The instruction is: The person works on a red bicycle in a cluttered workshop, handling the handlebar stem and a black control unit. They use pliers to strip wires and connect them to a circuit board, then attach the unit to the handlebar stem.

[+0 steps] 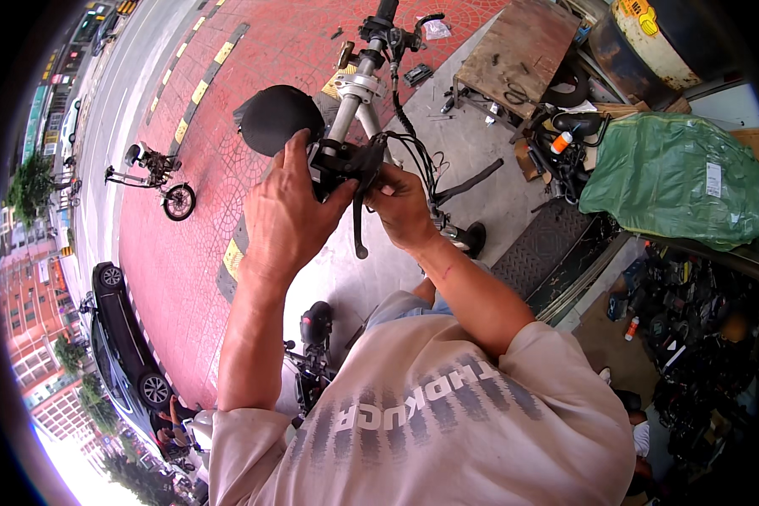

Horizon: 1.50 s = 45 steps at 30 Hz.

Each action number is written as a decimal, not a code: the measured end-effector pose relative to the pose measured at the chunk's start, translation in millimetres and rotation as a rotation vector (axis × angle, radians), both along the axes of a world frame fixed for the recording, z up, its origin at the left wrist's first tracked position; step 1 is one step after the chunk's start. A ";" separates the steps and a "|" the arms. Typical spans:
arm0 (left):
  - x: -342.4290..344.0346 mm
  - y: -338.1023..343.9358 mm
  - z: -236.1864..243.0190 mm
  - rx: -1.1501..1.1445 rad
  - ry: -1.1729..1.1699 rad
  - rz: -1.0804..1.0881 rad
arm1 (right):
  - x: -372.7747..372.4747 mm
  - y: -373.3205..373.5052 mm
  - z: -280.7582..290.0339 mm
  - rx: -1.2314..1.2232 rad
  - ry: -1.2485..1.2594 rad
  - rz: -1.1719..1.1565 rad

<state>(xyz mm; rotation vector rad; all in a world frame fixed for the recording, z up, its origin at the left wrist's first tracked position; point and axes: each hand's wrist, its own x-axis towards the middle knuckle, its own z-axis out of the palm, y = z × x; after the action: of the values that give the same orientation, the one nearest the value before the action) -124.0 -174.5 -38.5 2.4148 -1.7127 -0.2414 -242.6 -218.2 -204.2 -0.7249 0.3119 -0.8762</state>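
The silver handlebar [346,120] of a motorcycle slants down the view, and the black lever housing [327,166] sits at its lower end. The left hand [288,218] comes up to this end from the lower left of the handlebar, its grip closed around the housing, with the thumb across the near side and the fingers raised along the far side. The right hand [403,209] is at the lower right of the handlebar, with fingers curled and touching the housing; their tips are partly hidden, so I cannot tell whether this grip is clenched on anything. A black lever [358,228] points downward from the handlebar's lower end, between both hands. Just left of the handlebar is a round black headlight [280,118]; to its right hang dark cables [423,169]. Well to the right of the handlebar stands a worn bench [514,51], with a green cover [670,177] farther right. Far left of the handlebar a small motorbike [164,179] stands on red paving [228,76].
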 end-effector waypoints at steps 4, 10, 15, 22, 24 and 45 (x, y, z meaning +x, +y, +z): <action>2.3 1.2 -3.9 -0.026 -0.042 -0.033 | 0.9 0.9 2.4 -0.008 -0.005 -0.024; -1.9 -1.1 0.7 0.014 0.010 0.005 | 6.2 6.2 -4.1 0.028 -0.021 -0.029; 0.3 1.0 -2.3 -0.003 -0.015 -0.019 | 7.9 20.2 -1.7 0.158 -0.006 -0.011; -0.6 -0.5 -0.2 0.012 0.018 0.007 | 6.2 20.1 15.8 0.226 -0.005 0.011; -2.8 -0.2 3.3 0.028 0.018 0.023 | 3.4 19.2 19.3 0.231 0.011 0.027; 11.0 7.9 3.1 -0.022 0.067 0.023 | -26.5 44.5 33.7 0.402 -0.202 0.375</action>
<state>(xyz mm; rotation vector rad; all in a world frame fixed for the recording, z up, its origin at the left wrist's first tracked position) -113.0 -166.5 -35.4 2.3816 -1.6498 -0.2951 -269.1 -173.6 -170.5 -0.3020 0.1559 -0.5012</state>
